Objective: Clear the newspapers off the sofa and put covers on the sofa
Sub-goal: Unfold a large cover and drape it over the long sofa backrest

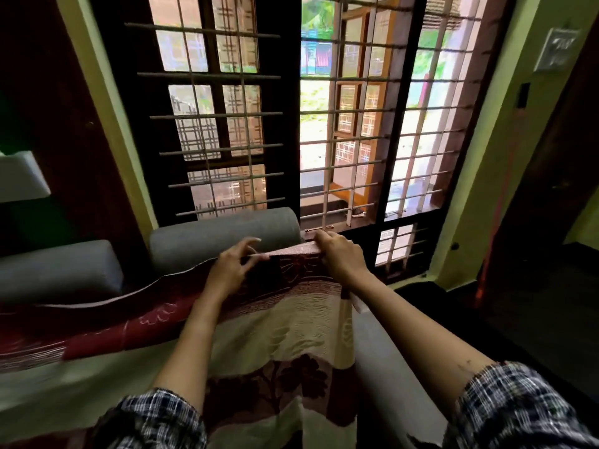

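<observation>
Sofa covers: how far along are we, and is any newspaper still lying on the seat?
No newspapers show on the sofa, so clearing looks done. A patterned cover already lies over the seat. In hand: the left hand and right hand stretch its top edge at the grey back cushion. Left: that cushion, the other back cushion and the armrest are bare.

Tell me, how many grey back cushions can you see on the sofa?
2: one grey cushion sits under the window behind the hands, another grey cushion at the far left. The cover may hide more.
</observation>
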`<state>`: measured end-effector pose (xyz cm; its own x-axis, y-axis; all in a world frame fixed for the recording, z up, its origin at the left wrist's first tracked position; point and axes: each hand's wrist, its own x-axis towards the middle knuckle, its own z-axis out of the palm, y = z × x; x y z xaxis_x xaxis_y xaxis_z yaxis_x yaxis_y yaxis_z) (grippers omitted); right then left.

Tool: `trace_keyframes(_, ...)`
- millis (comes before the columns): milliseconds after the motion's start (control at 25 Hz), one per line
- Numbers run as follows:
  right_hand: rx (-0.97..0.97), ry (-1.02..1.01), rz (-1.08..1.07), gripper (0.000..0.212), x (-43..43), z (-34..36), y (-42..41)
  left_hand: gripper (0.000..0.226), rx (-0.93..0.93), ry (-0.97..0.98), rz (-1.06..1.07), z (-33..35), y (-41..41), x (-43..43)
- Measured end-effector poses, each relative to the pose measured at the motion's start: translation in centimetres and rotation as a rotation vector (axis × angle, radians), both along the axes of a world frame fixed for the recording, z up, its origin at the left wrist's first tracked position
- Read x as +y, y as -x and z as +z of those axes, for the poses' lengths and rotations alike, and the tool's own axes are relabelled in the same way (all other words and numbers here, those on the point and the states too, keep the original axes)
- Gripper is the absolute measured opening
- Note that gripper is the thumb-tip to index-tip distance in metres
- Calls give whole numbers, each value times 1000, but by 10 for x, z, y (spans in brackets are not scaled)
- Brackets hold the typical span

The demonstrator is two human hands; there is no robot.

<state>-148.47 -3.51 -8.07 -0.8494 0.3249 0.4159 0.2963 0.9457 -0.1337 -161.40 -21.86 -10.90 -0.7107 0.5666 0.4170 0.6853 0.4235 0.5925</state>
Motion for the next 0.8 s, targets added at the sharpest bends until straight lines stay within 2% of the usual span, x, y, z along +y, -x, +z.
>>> trace_keyframes(80, 6, 8, 19, 30, 15, -1, 12, 32, 1, 168, 93, -11, 7, 7)
trace_keyframes(120, -1, 6, 36, 32, 25, -2, 19, 31, 1, 168, 176, -15, 12, 12)
trace_keyframes(320, -52, -31, 121, 29, 65, -19, 50, 24, 12, -81, 507, -7, 11, 42)
trace_keyframes(440, -77, -46, 164, 23, 85, -27, 63, 20, 35, -76, 730, -2, 7, 59)
trace_keyframes(600, -113, 9, 161, 21, 128, -33, 77, 23, 8, -95, 900, -5, 5, 83)
trace_keyframes(800, -22, 179, 45, 21, 160, -46, 86, 25, -28, -220, 1020, -8, -2, 103)
